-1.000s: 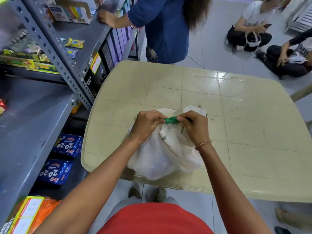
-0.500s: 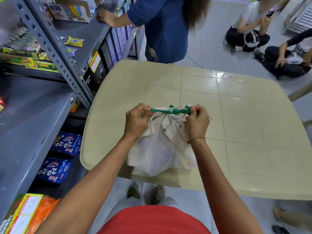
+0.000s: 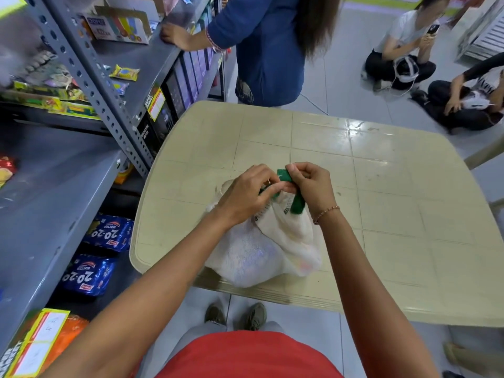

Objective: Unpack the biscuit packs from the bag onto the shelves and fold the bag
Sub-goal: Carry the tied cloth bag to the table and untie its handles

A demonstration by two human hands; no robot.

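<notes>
The white cloth bag (image 3: 261, 249) sits bulging near the desk's (image 3: 381, 214) near edge, toward its left corner, with its lower side just overhanging that edge. Its gathered mouth faces up and away from the person, and the green tie (image 3: 293, 195) that closes it sits right at the top, under both hands. The tie's visible strip runs slanted, from a folded end by the thumbs down toward the right wrist.

The right hand (image 3: 311, 186) is curled, thumb and forefinger pressed together on the upper end of the green tie. The left hand (image 3: 245, 197) lies across the bag's neck from the left, fingers bent in and pinching at the same knot; exactly which strand it grips is hidden beneath its knuckles. Both hands are equally close to the knot, touching one another over it.

The bag looks still closed, so the step in hand is likely undoing the tie; no biscuit packs have come out yet, and what is inside cannot be made out through the cloth. The metal shelves (image 3: 90, 170) stand just beside the desk's left edge, with blue 20-20 biscuit packs (image 3: 109, 233) already on a lower level, so the left arm is the nearer one for shelving later.
</notes>
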